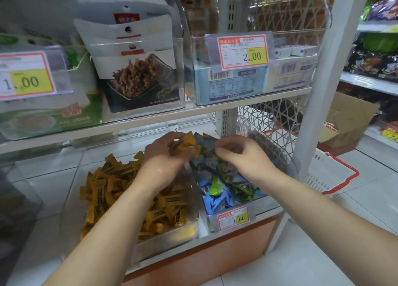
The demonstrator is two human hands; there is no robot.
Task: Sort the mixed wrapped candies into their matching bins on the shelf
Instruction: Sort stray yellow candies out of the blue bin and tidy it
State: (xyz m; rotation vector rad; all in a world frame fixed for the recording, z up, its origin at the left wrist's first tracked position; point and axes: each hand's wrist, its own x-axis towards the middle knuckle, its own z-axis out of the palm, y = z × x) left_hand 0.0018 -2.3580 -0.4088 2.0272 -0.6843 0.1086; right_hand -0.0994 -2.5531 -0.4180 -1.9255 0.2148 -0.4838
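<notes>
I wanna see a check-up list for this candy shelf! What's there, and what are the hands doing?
Surface: lower shelf carries two clear bins.
Job's things: orange candies fill left bin; blue and green candies mixed in right bin.
Clutter: nothing seen.
Hands: left hand holds orange candies; right hand curled over right bin, grip unclear.
Cables: nothing seen.
Surroundings: snack packs above; basket, cardboard box on floor.
</notes>
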